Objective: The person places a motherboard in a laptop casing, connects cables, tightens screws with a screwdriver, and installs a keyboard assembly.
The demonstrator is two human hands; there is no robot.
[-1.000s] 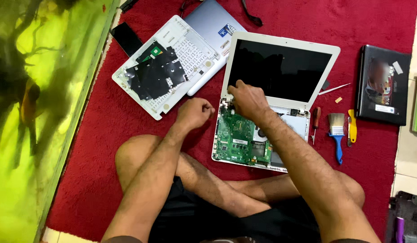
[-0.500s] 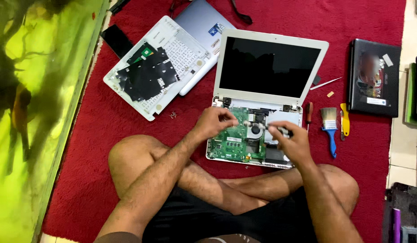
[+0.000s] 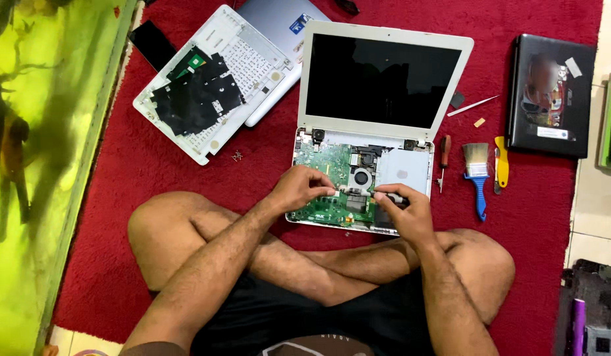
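While I sit cross-legged on the red rug [image 3: 154,165], an aquarium [image 3: 42,165] runs along its left edge. An opened white laptop [image 3: 384,86] lies before my knees near the rug's middle, its green board [image 3: 325,165] bare. A removed white keyboard panel [image 3: 210,86] rests toward the far left corner, a black laptop [image 3: 549,95] toward the right edge. Between those two laptops lie a blue brush [image 3: 477,175], a yellow knife [image 3: 501,161] and a red screwdriver [image 3: 444,158]. My left hand [image 3: 299,190] and right hand [image 3: 401,212] rest on the board's near edge, fingers pinched around a small part between them; what exactly it is, I cannot tell.
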